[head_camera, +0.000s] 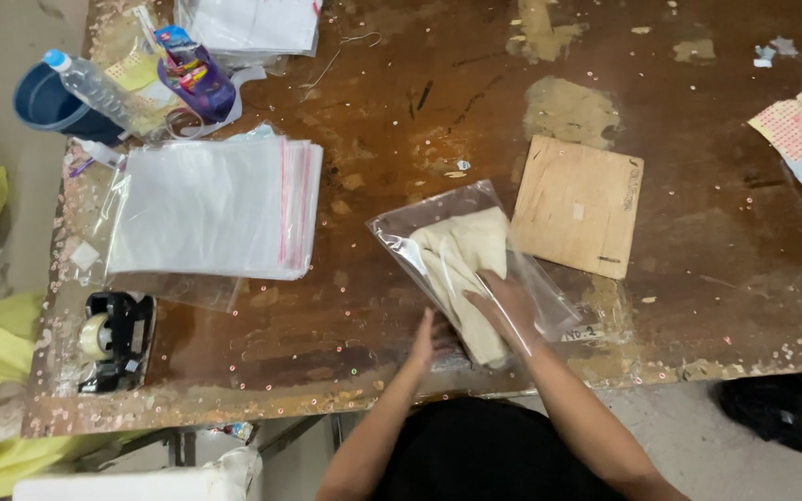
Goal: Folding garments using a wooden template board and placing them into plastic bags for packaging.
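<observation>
A folded cream cloth (461,264) is seen half inside a clear plastic bag (420,227) at lower centre of the desk (698,186). It is pressed flat under the right hand (505,304), whose grip is spread open, while the bag's mouth is held by the left hand (422,341).

the table (401,111) is worn brown wood, scuffed and patchy. a glossy clear plastic bag (461,255) holds soft cream cloth (461,260). the square board (577,206) is pale matt wood. the stacked bags (211,206) look smooth, shiny plastic.

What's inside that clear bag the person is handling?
A folded cream cloth fills the clear bag. The right hand is pushed into the opening and covers the cloth's near end.
</observation>
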